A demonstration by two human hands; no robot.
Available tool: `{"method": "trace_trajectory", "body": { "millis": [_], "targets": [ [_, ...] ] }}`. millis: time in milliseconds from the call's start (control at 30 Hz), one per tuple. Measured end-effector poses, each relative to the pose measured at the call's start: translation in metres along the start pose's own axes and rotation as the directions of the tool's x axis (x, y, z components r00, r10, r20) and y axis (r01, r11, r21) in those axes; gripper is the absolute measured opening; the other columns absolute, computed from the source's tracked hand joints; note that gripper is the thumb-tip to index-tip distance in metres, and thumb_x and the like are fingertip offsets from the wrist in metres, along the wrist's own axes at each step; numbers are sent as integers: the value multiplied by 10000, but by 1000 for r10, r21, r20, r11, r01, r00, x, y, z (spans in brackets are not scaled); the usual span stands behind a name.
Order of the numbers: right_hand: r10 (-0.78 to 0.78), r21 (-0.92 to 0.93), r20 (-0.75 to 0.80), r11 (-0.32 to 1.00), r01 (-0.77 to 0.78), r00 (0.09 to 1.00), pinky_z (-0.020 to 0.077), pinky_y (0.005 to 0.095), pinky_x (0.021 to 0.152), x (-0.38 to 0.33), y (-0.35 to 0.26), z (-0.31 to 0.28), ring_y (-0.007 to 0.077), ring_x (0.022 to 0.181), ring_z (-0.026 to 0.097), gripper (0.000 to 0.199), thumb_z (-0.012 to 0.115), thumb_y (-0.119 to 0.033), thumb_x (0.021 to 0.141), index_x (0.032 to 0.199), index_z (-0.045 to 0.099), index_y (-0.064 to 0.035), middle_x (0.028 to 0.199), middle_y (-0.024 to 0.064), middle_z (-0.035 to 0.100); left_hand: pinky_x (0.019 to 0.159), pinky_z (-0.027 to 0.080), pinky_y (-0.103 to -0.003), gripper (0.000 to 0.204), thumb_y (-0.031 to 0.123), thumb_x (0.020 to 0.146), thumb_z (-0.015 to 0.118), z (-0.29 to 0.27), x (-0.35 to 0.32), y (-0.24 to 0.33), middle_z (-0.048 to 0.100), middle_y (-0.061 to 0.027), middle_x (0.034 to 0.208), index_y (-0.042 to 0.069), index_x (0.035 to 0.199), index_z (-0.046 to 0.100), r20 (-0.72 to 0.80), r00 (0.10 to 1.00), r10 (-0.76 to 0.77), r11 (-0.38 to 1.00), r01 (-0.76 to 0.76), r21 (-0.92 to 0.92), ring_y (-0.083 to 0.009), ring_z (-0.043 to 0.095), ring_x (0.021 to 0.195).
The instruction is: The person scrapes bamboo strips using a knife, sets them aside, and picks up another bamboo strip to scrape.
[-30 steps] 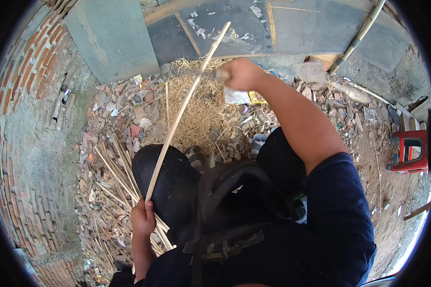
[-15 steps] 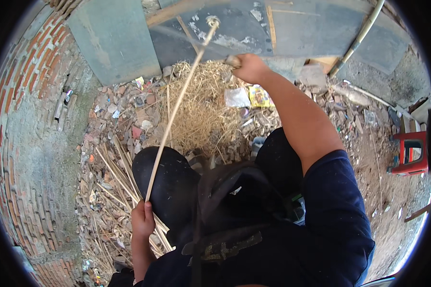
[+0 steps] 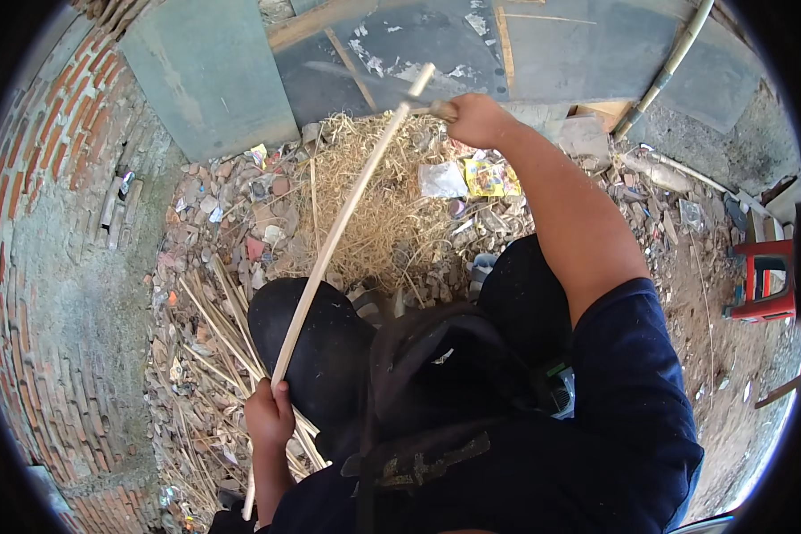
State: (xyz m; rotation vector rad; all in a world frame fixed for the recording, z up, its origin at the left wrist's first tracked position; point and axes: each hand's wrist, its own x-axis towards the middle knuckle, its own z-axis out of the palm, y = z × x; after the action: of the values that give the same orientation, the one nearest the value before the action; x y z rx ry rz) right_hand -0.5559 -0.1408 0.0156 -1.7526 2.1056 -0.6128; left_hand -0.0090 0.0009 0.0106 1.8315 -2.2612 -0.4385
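My left hand is closed around a long, pale wooden strip, probably bamboo. From my left knee the strip slants up and away to the right, and its lower end sticks out below the hand. Stretched far forward, my right hand grips the handle of a long-bladed knife. The blade is smeared by motion and points left, meeting or crossing the strip near its far end; whether it cuts into it I cannot tell.
Thin shavings lie heaped on the rubble ahead. More pale strips rest beside my left knee. A brick wall stands at left, grey panels at the back, and a red plastic stool at right.
The strip's far end has swung right and now looks straight, where curled shavings showed at its tip before. My right hand has shifted slightly right with the knife.
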Motion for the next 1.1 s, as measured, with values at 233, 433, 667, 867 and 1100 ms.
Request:
{"method": "trace_trajectory", "body": {
  "millis": [233,433,667,867,1100],
  "targets": [
    [-182,-151,155,967,206,971,530,474,808,-7,-28,2,388,878,673,260,654,-187,713,917,677,-27,891,209,696,536,438,-532,456,406,996,550,-7,-1,0,574,-247,620,16,764,500,14,999,40,995,-41,95,-494,583,611],
    [-55,-164,123,984,75,991,536,471,810,-10,-8,5,385,911,673,275,635,-169,719,965,697,-63,919,195,701,532,435,-524,413,371,999,555,0,3,-5,580,-240,622,20,783,518,-15,998,66,995,-64,82,-485,591,612],
    [-141,-228,111,960,163,984,541,469,839,-18,-49,-6,382,932,677,304,630,-166,719,995,703,-63,930,199,703,536,441,-520,437,392,999,550,-4,-4,-4,574,-230,612,23,767,512,-17,998,63,994,-61,92,-478,590,606],
    [96,-123,-1,988,-96,995,532,453,901,-10,4,-10,371,1010,675,360,601,-163,727,1053,716,-63,1033,213,709,525,432,-510,431,383,997,563,0,0,-5,564,-225,601,25,763,504,-46,997,61,996,-58,62,-473,583,590],
    [-139,-111,27,984,141,990,544,463,816,-14,-21,-13,394,875,679,302,640,-180,707,961,695,-25,932,228,703,532,442,-509,414,378,992,561,4,-4,-6,574,-231,619,29,773,518,-30,998,47,995,-44,89,-478,587,602]
  ]
}}
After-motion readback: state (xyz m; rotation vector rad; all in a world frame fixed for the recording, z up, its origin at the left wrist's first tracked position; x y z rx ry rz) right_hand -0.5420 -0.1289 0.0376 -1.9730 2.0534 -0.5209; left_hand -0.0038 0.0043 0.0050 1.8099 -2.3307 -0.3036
